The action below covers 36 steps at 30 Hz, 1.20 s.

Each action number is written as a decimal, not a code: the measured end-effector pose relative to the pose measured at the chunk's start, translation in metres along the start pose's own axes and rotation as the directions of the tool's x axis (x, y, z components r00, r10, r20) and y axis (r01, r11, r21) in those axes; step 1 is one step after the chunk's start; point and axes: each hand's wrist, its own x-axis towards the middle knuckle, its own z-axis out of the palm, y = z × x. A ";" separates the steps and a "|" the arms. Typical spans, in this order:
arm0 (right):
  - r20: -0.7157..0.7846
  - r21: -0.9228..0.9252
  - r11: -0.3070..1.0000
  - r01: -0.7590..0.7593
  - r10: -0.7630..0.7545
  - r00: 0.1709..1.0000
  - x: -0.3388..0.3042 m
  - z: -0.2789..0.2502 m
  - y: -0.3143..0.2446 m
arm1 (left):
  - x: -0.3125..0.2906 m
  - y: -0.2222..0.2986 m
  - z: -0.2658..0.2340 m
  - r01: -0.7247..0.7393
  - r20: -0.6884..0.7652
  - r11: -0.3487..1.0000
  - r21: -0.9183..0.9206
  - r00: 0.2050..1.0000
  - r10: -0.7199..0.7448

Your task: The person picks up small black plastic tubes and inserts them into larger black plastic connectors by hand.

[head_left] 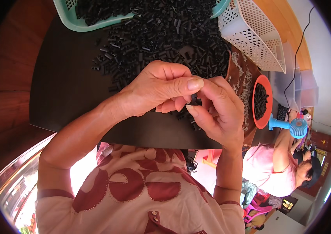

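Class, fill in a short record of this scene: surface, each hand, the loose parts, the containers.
Surface: dark table
Left hand: fingers pinch a small black piece with the right hand
Right hand: meets the left hand at the piece
Loose parts: pile of small black tubes behind the hands
Containers: teal basket, white perforated basket, orange dish

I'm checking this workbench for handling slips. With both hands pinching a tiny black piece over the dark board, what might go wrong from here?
1. The small black plastic piece is pinched only between fingertips of the left hand and right hand; if it slips, it would likely vanish against the dark board.
2. The loose heap of short black plastic tubes spreads close to the hands, so a wrist could scatter pieces.
3. The orange oval tray sits at the board's right edge and might get knocked.
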 end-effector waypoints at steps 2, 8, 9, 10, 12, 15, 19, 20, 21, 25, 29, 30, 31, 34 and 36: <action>0.003 0.004 1.000 -0.005 0.005 1.000 -0.001 0.001 0.001 | 0.000 0.001 -0.001 0.059 -0.001 0.997 -0.042 0.998 -0.059; -0.018 0.010 1.000 0.012 -0.012 1.000 -0.001 0.003 0.002 | -0.001 -0.001 -0.001 0.069 -0.015 0.995 -0.075 0.997 -0.070; -0.032 -0.026 0.999 0.023 -0.024 0.999 -0.002 0.003 0.002 | 0.000 -0.001 0.000 0.070 -0.013 0.995 -0.075 0.997 -0.071; -0.045 -0.062 0.997 0.034 -0.037 0.998 -0.003 0.003 0.002 | 0.001 -0.002 0.000 0.068 -0.026 0.996 -0.065 0.997 -0.070; -0.050 -0.095 0.995 0.037 -0.042 0.998 -0.002 0.004 0.001 | 0.001 -0.002 0.000 0.067 -0.039 0.996 -0.055 0.997 -0.069; -0.065 -0.168 0.985 0.035 -0.047 0.997 -0.002 0.004 -0.001 | 0.002 -0.002 0.000 0.061 -0.044 0.998 -0.035 0.997 -0.063; -0.069 -0.236 0.971 0.028 -0.045 0.997 0.000 0.005 -0.001 | 0.003 -0.005 0.000 0.022 -0.090 1.000 -0.017 0.996 -0.023; -0.069 -0.237 0.971 0.027 -0.044 0.997 0.000 0.005 -0.001 | 0.004 -0.006 -0.001 0.006 -0.088 1.000 -0.017 0.996 -0.008; -0.067 -0.222 0.975 0.004 -0.020 0.998 0.001 0.005 -0.001 | 0.004 -0.005 -0.001 0.007 -0.089 1.000 -0.017 0.996 -0.009; -0.040 -0.180 0.983 0.015 -0.023 0.999 0.004 0.005 0.001 | 0.003 -0.005 -0.001 0.003 -0.066 1.000 -0.002 0.998 -0.004; -0.056 -0.140 0.990 -0.011 0.004 0.998 0.005 0.008 0.003 | 0.001 -0.004 -0.001 0.004 -0.074 0.999 0.034 0.997 -0.001; -0.052 -0.132 0.991 0.001 -0.008 0.999 0.005 0.008 0.004 | 0.002 -0.003 -0.001 0.004 -0.074 0.999 0.033 0.997 -0.002; -0.047 -0.125 0.992 0.013 -0.019 0.999 0.005 0.008 0.005 | 0.002 -0.001 0.000 0.018 -0.067 0.999 0.038 0.998 -0.015; -0.052 -0.065 0.998 0.010 -0.014 0.999 0.004 0.008 0.005 | 0.003 -0.002 0.001 0.031 -0.041 0.999 0.033 0.999 -0.030; -0.050 -0.031 0.999 0.009 -0.011 0.999 0.006 0.007 0.005 | 0.003 -0.002 0.001 0.034 -0.024 0.999 0.019 0.999 -0.034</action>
